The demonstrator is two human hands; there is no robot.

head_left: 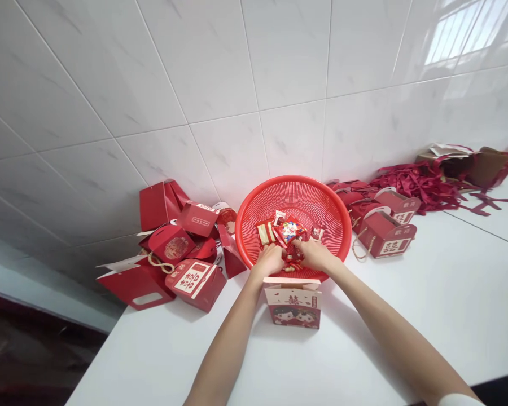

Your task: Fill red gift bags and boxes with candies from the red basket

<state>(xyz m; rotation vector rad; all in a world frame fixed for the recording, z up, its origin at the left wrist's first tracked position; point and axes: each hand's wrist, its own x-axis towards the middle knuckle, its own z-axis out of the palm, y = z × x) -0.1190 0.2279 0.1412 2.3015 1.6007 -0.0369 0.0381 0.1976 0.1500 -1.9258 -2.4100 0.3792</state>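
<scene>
Both my hands reach into a red plastic basket [245, 225] that holds several small wrapped sweets. My left hand [271, 259] is closed, with its fingers curled down at the near left of the sweets; whatever it grips is hidden. To its right, my right hand [315, 255] bends its fingers in a pinch among the red wrappers, and I cannot make out what is in them. A colourful red packet [290, 231] and a cream-coloured packet [266, 232] lie just beyond the fingertips. Between my forearms, a small red and cream gift box [294, 304] stands upright before the basket.
Red gift boxes [198, 282] with rope handles are piled on the left. More red boxes [387, 234] stand to the right, with a heap of dark red ribbons [419, 180] behind them. A tiled wall [220, 84] backs the white table [457, 293].
</scene>
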